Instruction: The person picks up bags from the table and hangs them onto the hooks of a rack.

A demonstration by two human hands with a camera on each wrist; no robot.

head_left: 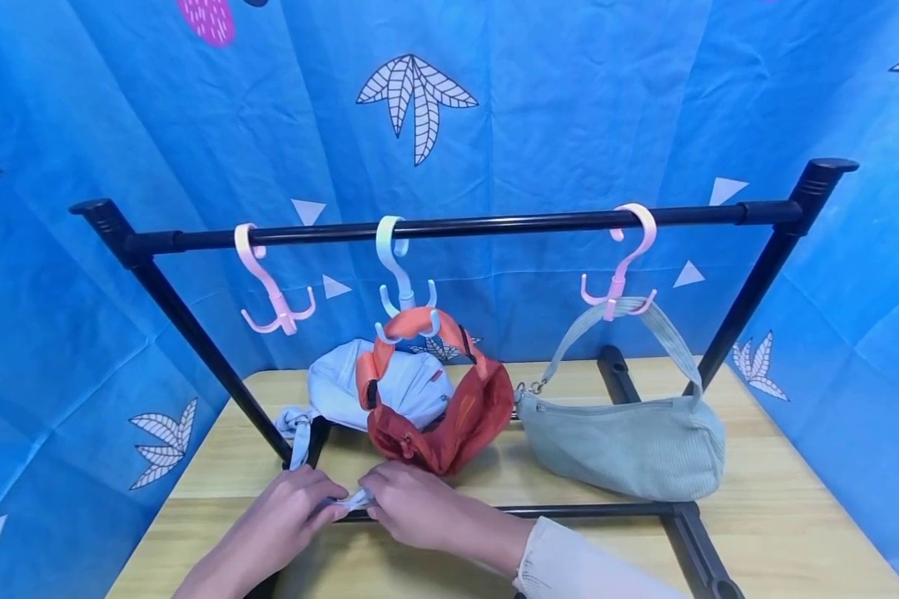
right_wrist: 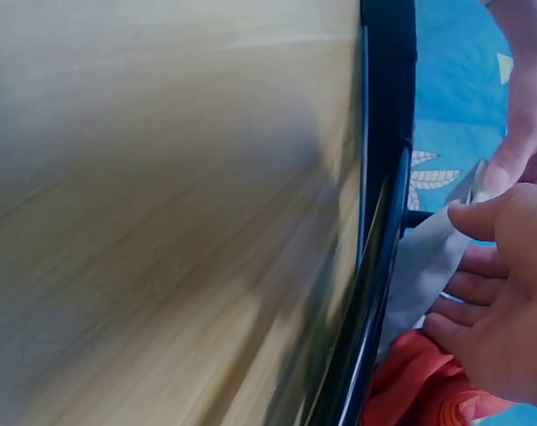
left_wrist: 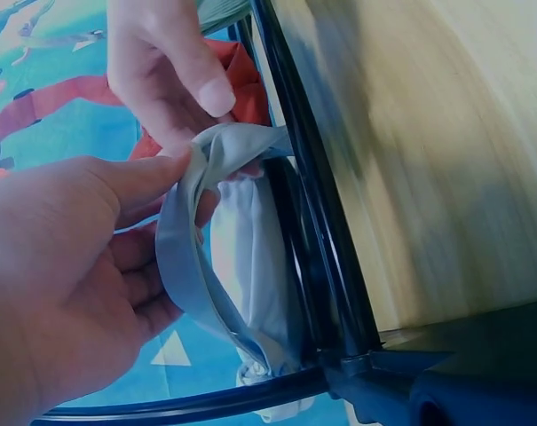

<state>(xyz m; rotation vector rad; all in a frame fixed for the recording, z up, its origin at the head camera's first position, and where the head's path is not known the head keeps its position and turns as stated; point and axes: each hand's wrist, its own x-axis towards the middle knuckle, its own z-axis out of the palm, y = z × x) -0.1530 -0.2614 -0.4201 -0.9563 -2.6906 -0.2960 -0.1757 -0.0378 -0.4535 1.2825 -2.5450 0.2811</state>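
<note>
Nearest to us, a pale sleeve (head_left: 569, 559) ends at the right wrist, and the forearms run in from the lower edge of the head view toward the strap. We see the left grip (head_left: 298, 509) pinching a pale blue strap (head_left: 360, 500) between thumb and fingers, and in the left wrist view the strap curves in a loop beside those fingers. The right grip (head_left: 414, 506), just beside it, also grasps the strap, thumb against fingers. Both are close to the black lower front bar (head_left: 584, 511) of the rack, which stands on a wood-grain counter (head_left: 802, 507). Just beyond, we find a red bag (head_left: 474, 428) hanging by its orange strap (head_left: 415, 318) from a light blue hook (head_left: 397, 264). To the right, well apart from the hands, a grey-green bag (head_left: 622, 449) hangs tilted by its strap from a pink hook (head_left: 624, 264). Farther back, we see the pale blue bag (head_left: 337, 384) lying low on the rack's left side, partly hidden behind the red one, with a knotted part at its left end; we cannot tell how much of it rests on the counter. Another pink hook (head_left: 264, 279) hangs to the left on the black top rail (head_left: 509, 225). Behind everything, we see a blue cloth (head_left: 569, 100) printed with white leaves and triangles.
</note>
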